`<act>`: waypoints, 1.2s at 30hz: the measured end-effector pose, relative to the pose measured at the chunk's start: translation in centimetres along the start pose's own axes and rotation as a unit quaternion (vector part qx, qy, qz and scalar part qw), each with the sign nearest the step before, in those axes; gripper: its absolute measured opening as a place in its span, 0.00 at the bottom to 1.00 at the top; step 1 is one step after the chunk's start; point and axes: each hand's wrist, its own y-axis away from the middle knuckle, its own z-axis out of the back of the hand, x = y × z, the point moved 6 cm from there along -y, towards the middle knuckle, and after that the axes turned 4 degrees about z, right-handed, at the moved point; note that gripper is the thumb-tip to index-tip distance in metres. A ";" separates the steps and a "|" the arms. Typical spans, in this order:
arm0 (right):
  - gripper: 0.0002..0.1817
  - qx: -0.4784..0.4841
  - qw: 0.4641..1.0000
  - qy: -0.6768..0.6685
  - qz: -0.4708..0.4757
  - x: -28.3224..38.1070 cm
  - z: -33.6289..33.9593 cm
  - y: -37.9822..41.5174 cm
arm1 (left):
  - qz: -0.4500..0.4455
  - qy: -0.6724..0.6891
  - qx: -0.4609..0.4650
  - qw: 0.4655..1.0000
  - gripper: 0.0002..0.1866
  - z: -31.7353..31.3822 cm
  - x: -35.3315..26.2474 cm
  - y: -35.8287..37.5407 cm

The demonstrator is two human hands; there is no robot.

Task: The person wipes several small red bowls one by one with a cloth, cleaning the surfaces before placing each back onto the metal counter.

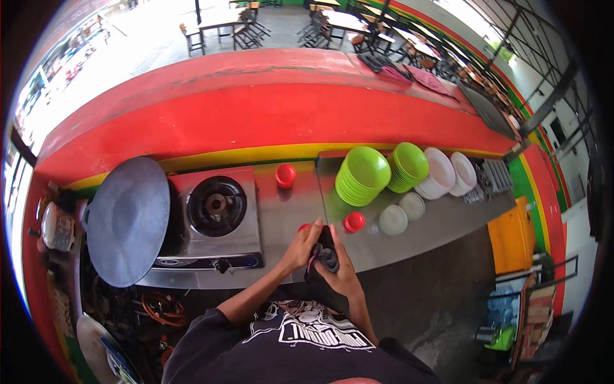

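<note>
In front of my body, at the edge of the steel counter (288, 211), a black and grey cloth (328, 257) is bunched between my hands. My left hand (302, 248) presses on it from the left with the fingers pointing forward. My right hand (343, 272) grips the other side, thumb across it. Just beyond my left fingertips a red bowl (304, 226) is partly hidden. Another small red bowl (354, 222) stands to the right of my hands, and a red cup-like stack (285, 175) sits further back.
A gas stove (220, 246) and a large wok (128, 221) are on the left. Stacked green bowls (363, 176), white bowls (437, 173) and clear bowls (393, 219) stand on the right. A red wall (268, 112) rises behind the counter; an orange box (511, 240) is at far right.
</note>
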 end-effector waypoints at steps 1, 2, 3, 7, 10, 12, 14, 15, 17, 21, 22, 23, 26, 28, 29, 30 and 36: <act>0.48 0.009 1.000 -0.002 -0.014 0.1 0.5 0.1 | 0.007 -0.019 0.006 1.000 0.31 -0.2 -0.7 -0.5; 0.48 0.018 0.999 -0.005 -0.028 0.5 0.9 0.2 | 0.003 -0.020 0.010 1.000 0.31 -0.7 -1.8 -0.8; 0.47 0.028 0.999 -0.010 -0.044 0.6 1.2 0.5 | 0.002 -0.021 0.014 1.000 0.31 -1.1 -3.1 -0.8; 0.42 0.003 0.995 -0.092 -0.050 -1.0 2.9 0.9 | -0.013 0.011 0.032 0.999 0.37 -2.6 -1.6 -2.5; 0.36 -0.066 0.964 -0.245 -0.075 -2.9 4.7 0.9 | 0.040 0.040 0.027 0.998 0.38 -3.3 -2.6 -2.1; 0.34 -0.134 0.942 -0.307 -0.031 -3.0 6.2 0.3 | 0.052 0.065 -0.005 0.996 0.39 -3.6 -3.2 -2.4; 0.34 -0.229 0.913 -0.333 -0.051 -4.7 7.4 0.3 | 0.071 0.152 0.007 0.986 0.40 -4.1 -2.1 -3.1; 0.33 -0.276 0.895 -0.345 -0.066 -5.5 7.8 0.5 | 0.086 0.196 0.011 0.977 0.40 -4.4 -1.4 -3.2; 0.34 -0.281 0.909 -0.299 -0.071 -4.7 8.3 0.1 | 0.065 0.151 0.023 0.986 0.40 -4.6 -2.8 -2.5; 0.37 -0.208 0.953 -0.198 -0.098 -3.8 7.3 0.1 | 0.052 -0.001 0.110 0.993 0.40 -5.4 -2.4 -1.8; 0.38 -0.195 0.969 -0.131 -0.084 -3.7 7.0 0.1 | 0.042 -0.029 0.121 0.991 0.40 -5.8 -2.6 -1.7; 0.38 -0.178 0.980 -0.062 -0.070 -3.5 6.8 0.3 | 0.032 -0.056 0.132 0.989 0.40 -6.2 -2.7 -1.5; 0.33 -0.216 0.972 -0.035 -0.089 -4.2 7.0 1.8 | 0.033 -0.060 0.168 0.983 0.40 -7.3 -3.1 -0.6; 0.31 -0.247 0.966 -0.006 -0.079 -4.3 7.1 2.6 | 0.038 -0.090 0.174 0.980 0.39 -7.6 -2.8 -0.3; 0.30 -0.264 0.962 0.014 -0.071 -4.2 7.3 2.9 | 0.056 -0.076 0.174 0.980 0.38 -7.8 -2.6 -0.1; 0.28 -0.281 0.957 0.034 -0.063 -3.9 7.4 3.3 | 0.074 -0.062 0.173 0.980 0.37 -7.9 -2.2 0.2; 0.25 -0.357 0.928 0.007 -0.101 -3.5 6.9 5.4 | -0.003 -0.034 0.081 0.996 0.34 -7.8 -1.4 2.9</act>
